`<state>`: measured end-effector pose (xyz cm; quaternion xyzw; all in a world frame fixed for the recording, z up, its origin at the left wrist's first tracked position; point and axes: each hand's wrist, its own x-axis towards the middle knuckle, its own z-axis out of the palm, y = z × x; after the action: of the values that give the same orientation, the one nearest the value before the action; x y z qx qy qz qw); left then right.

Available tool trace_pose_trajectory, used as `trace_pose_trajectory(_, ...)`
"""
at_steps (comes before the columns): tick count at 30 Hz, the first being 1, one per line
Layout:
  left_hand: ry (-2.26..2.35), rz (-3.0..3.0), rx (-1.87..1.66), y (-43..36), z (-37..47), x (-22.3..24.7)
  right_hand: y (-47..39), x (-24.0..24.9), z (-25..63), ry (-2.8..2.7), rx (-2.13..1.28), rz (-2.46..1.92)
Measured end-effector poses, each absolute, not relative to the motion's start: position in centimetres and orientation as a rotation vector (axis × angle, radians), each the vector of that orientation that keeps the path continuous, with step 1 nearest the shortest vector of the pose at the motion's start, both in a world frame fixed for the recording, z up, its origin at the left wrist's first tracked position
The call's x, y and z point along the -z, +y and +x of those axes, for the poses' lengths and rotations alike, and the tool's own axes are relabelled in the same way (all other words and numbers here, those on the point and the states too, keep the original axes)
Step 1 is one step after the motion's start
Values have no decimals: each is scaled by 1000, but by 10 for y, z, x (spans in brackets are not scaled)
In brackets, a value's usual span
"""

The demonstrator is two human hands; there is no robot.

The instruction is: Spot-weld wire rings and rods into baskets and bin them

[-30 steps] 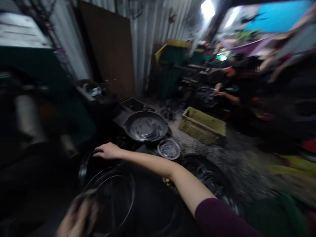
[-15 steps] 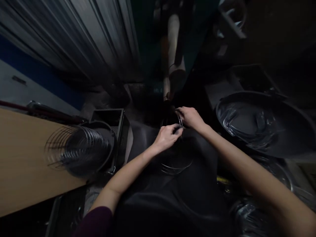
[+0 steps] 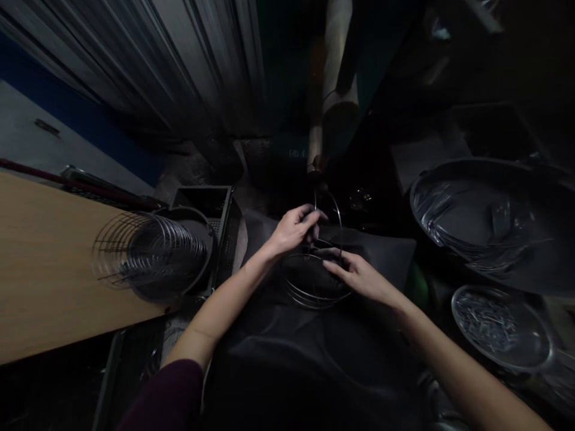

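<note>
A thin metal wire ring [image 3: 340, 218] stands upright below the machine's rod. My left hand [image 3: 294, 229] is closed at its left side, fingers pinched around the wire. Lower and to the right, my right hand [image 3: 362, 276] has its thumb and fingers around wire near the upright ring's bottom and the top of several wire rings [image 3: 309, 300]. Those rings rest on the dark apron [image 3: 269, 347] over my lap. Which wire the right fingers grip is partly hidden. Just above the upright ring ends a pale machine rod [image 3: 315, 152], beside a thicker cylinder [image 3: 340, 99].
At left, a wire coil-like stack of rings [image 3: 153, 245] lies over a round tub [image 3: 211, 245] beside a wooden board [image 3: 45, 269]. A dark crate [image 3: 204, 193] is behind it. On the right are a large basin [image 3: 557, 239] with wire pieces and a metal bowl [image 3: 532, 341] of small metal parts.
My right hand has come down from near the rod to the rings on my lap. My left hand has moved slightly up. The view has shifted a little.
</note>
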<state>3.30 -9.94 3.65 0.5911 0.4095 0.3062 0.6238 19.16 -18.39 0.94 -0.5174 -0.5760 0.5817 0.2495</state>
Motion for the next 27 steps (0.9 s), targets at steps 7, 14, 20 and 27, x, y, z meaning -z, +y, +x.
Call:
trace_pose_trajectory(7, 1113, 1779, -701, -131, 8, -30, -170, -5, 200, -1344, -1680, -1433)
trace_pose_trajectory(14, 1019, 2566, -196, -206, -25, 54, -156, -16, 199, -1063, -1640, -1424)
trace_pose_trajectory(20, 1073, 2540, -401, -154, -14, 47, -147, -17, 181, -1117, -1585, -1429)
trace_pose_trajectory(27, 1023, 2252, -1281, -101, -6, 36, -87, -57, 187, -997, -1526, -1326)
